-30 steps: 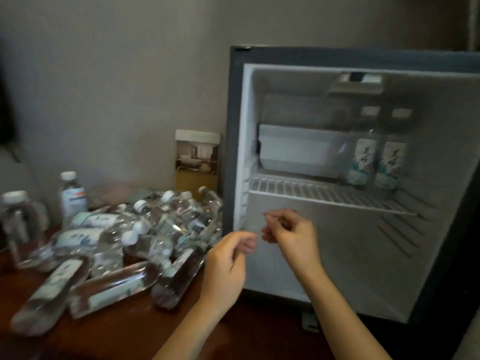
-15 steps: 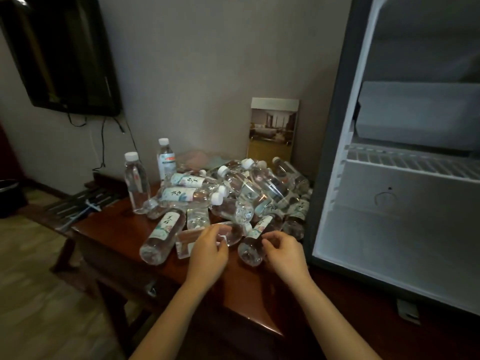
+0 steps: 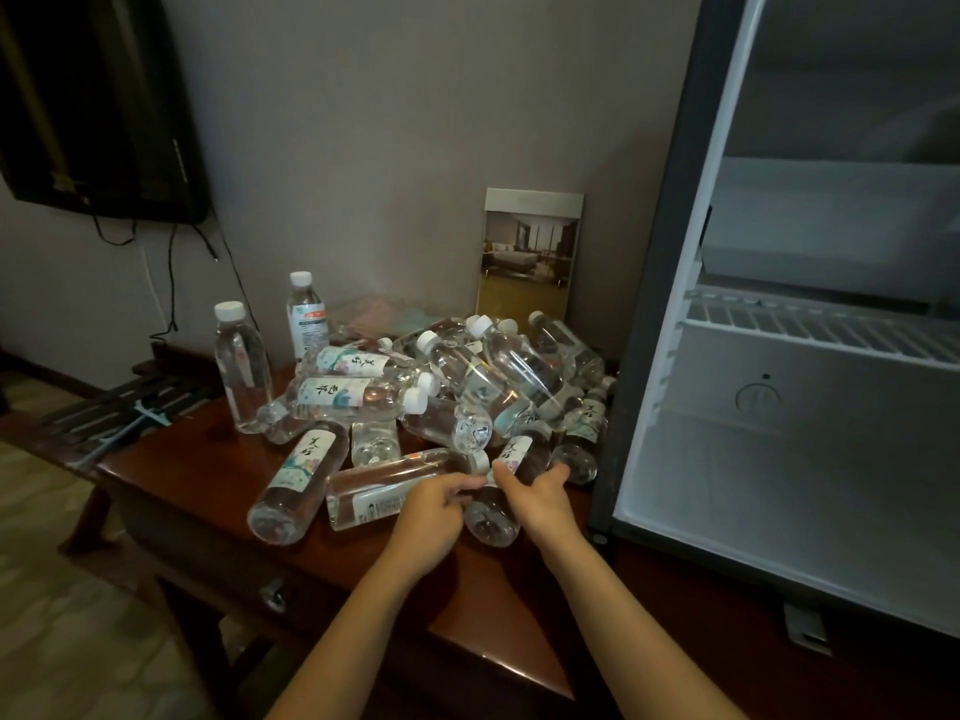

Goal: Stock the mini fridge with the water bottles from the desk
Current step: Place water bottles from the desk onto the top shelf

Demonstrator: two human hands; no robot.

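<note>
Both bare forearms are reaching forward from the bottom of the head view, and the left hand (image 3: 434,511) and right hand (image 3: 537,498) are meeting palm-down at the near edge of a heap of clear plastic water bottles with white caps and floral labels (image 3: 467,387). The heap is lying on the dark red-brown wooden counter (image 3: 358,558), just left of the open white-lined mini fridge (image 3: 644,387), whose wire shelf (image 3: 810,330) is showing. A tall upright clear bottle (image 3: 241,366) is standing at the heap's left, and a standing photo card of a room (image 3: 527,257) is leaning on the wall behind.

The right fingers (image 3: 561,472) and thumb are curling round one labelled bottle lying base-forward (image 3: 511,454), gripping it. The left fingers (image 3: 462,483) are bending over the cap end of a clear bottle lying crosswise (image 3: 374,488) and touching it; whether they are actually clasping it is hard to tell.
</note>
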